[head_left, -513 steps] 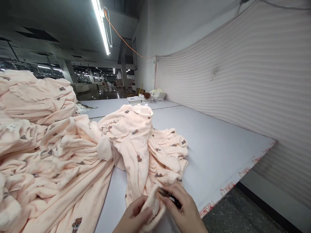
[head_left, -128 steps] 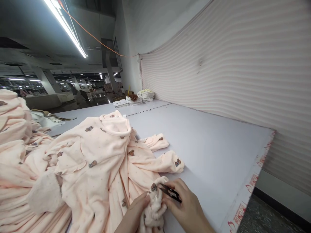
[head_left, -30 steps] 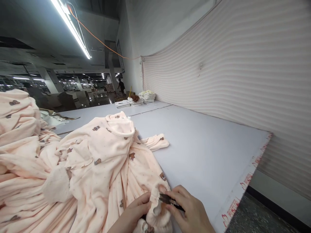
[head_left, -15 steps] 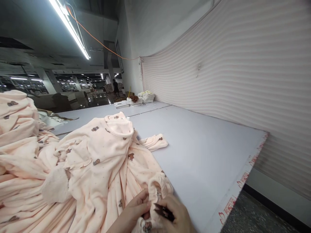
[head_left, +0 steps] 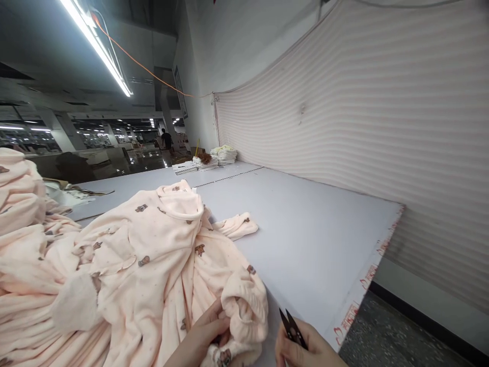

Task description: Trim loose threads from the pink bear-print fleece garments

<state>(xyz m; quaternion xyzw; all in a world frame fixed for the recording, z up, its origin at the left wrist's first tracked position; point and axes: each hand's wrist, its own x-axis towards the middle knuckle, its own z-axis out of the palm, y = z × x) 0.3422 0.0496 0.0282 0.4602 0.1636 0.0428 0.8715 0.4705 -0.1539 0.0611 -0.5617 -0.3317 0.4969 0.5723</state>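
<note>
hands (head_left: 210,326) (head_left: 310,347): 2 | snips (head_left: 294,329): 1 (blades (head_left: 283,319): 2) | orange cable (head_left: 141,64): 1

1. Plenty of room right of the garment (head_left: 164,229): bare tabletop (head_left: 305,229) runs all the way to the striped curtain (head_left: 344,117), and there the way stops!
2. Left side, jammed: heaped clothes (head_left: 19,204) block any low pass.
3. Between the bunched cuff (head_left: 248,318) and the right hand (head_left: 305,346), a slim gap, the snips (head_left: 293,329), blades parted, sticking up beside it.
4. Far end, white stacks (head_left: 223,156) stand in the way.
</note>
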